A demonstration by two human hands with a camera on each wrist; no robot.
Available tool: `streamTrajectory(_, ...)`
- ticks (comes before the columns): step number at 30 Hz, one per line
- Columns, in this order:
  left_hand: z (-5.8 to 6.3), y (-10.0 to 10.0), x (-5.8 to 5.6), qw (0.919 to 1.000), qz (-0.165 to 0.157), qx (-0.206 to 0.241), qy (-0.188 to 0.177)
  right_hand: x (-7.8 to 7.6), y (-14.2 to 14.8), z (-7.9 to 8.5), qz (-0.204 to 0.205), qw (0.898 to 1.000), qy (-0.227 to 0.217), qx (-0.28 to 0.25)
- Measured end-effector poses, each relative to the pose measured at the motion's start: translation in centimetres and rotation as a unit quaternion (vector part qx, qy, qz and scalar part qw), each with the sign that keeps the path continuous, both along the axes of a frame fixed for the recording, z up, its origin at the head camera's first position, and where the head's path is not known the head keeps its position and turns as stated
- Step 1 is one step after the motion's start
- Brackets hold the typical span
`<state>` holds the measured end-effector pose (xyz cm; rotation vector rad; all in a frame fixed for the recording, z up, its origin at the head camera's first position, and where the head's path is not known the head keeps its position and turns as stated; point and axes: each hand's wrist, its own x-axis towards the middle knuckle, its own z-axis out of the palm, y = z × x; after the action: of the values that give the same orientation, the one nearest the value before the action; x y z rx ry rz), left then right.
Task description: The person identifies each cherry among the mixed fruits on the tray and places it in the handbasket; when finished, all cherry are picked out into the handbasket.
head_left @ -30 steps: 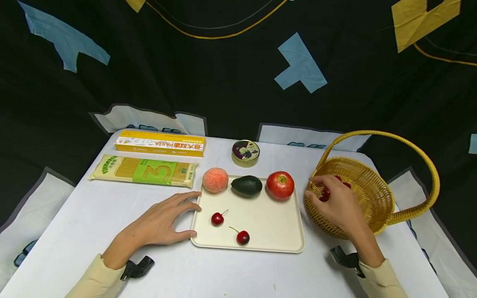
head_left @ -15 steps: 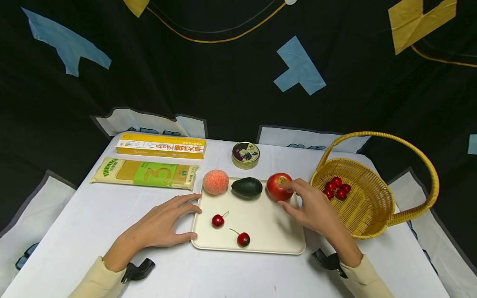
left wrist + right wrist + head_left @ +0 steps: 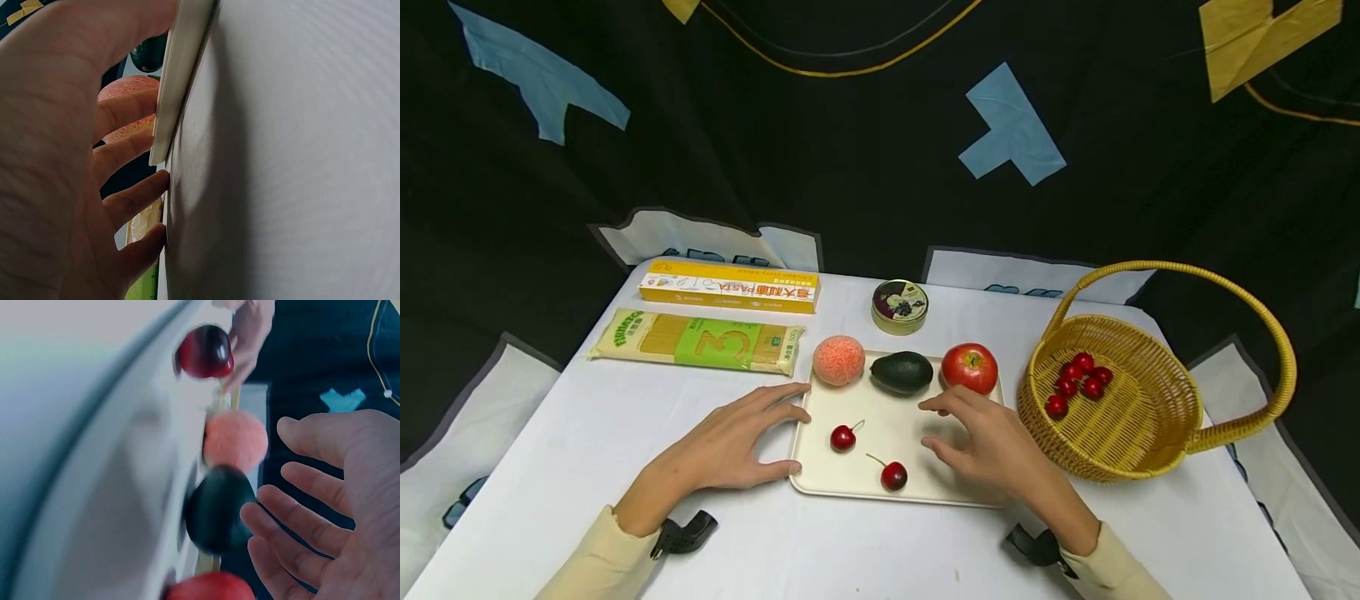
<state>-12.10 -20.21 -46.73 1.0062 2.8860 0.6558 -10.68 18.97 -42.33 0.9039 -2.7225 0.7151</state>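
Two cherries lie on a cream tray (image 3: 925, 492): one cherry (image 3: 842, 438) left of the middle, the other cherry (image 3: 893, 476) nearer the front edge. My left hand (image 3: 730, 446) touches the tray's left edge with spread fingers. Over the tray's right part hovers my right hand (image 3: 992, 446), its fingers loosely bent with nothing between them. Along the tray's back sit a speckled pink peach (image 3: 838, 361), a dark green avocado (image 3: 902, 372) and a red apple (image 3: 969, 367). In the right wrist view the avocado (image 3: 220, 509) appears beyond the fingertips.
Right of the tray stands a yellow wicker basket (image 3: 1180, 400) with a tall handle, holding several cherries (image 3: 1083, 362). Back left lie a pasta box (image 3: 730, 287) and a bag of noodles (image 3: 700, 340). Behind the tray is a round tin (image 3: 899, 307).
My right hand has left the basket and moved left over the tray, past the apple. Another cherry now shows in the basket where the hand was. The left hand stays at the tray's edge.
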Motion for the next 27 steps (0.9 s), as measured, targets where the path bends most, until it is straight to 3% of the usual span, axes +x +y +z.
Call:
streamTrajectory(14,0.2,0.2,-0.1,1.0,-0.006,0.003,0.003,2.5,-2.9,-1.3,0.076,0.996,-0.044,0.026)
streamTrajectory(27,0.2,0.1,0.1,1.0,0.001,-0.001,-0.008,3.1,-3.4,-1.8,0.093,0.992,-0.081,0.037)
